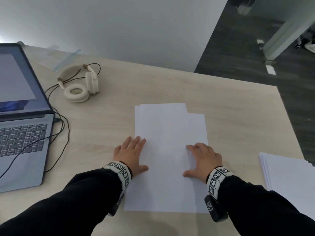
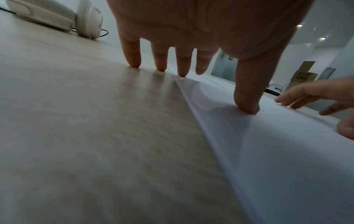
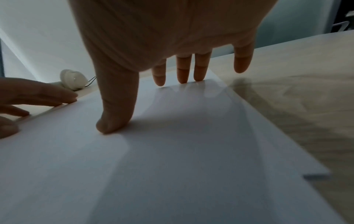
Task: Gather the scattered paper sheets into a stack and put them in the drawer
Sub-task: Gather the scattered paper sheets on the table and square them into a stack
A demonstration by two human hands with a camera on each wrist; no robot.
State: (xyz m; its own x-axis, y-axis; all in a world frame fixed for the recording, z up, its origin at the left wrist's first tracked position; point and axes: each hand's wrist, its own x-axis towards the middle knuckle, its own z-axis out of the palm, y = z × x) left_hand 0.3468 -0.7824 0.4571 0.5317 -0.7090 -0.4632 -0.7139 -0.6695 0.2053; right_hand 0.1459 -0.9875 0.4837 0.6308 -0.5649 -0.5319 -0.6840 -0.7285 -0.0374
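Several white paper sheets (image 1: 167, 150) lie overlapped in a loose pile in the middle of the wooden desk, their far corners not lined up. My left hand (image 1: 132, 153) lies flat at the pile's left edge, its thumb (image 2: 247, 97) pressing the top sheet (image 2: 287, 151) while the outer fingers touch the wood. My right hand (image 1: 202, 159) lies flat on the pile's right side, fingers spread, thumb (image 3: 114, 118) and fingertips down on the paper (image 3: 172, 159). More white sheets (image 1: 288, 176) lie at the desk's right edge. No drawer is in view.
An open laptop (image 1: 22, 125) with black cables stands at the left. Cream headphones (image 1: 80, 82) lie behind it toward the middle. The desk (image 1: 238, 116) ends at the right over a dark floor; a white wall runs behind.
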